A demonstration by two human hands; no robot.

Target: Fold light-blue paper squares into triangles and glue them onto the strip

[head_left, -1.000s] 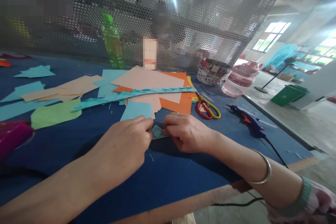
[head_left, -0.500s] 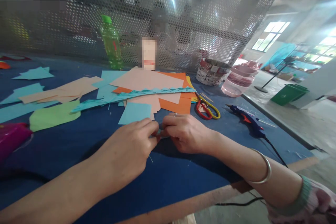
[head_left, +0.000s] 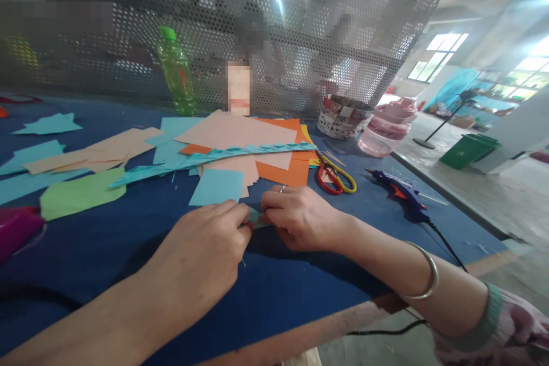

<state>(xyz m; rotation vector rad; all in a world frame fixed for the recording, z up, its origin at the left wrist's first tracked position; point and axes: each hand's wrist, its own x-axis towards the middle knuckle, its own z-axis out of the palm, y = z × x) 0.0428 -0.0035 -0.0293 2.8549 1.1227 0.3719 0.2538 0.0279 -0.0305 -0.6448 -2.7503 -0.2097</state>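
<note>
My left hand (head_left: pixel 214 237) and my right hand (head_left: pixel 302 218) are closed on a small piece of light blue paper (head_left: pixel 258 218), mostly hidden by the fingers, low over the blue table (head_left: pixel 274 303). Just beyond them lies a light blue paper square (head_left: pixel 217 186). Behind it a long strip of folded light blue paper (head_left: pixel 223 154) stretches across stacked pink sheets (head_left: pixel 244 128) and orange sheets (head_left: pixel 285 174). Scissors with red and yellow handles (head_left: pixel 332 174) rest to the right of the stack. My right wrist wears a bangle.
A dark blue glue gun (head_left: pixel 398 191) with a cord lies at right. Behind stand a pink water jug (head_left: pixel 385 128), a woven basket (head_left: pixel 343 120) and a green bottle (head_left: pixel 176 74). Green paper (head_left: pixel 83 193) and a magenta object (head_left: pixel 19 233) are at left. A perforated metal panel (head_left: pixel 206 28) closes the back.
My hands have drawn slightly apart, with the left shifting a little leftward. More of the light blue paper now shows between the fingers. The whole view has shifted slightly.
</note>
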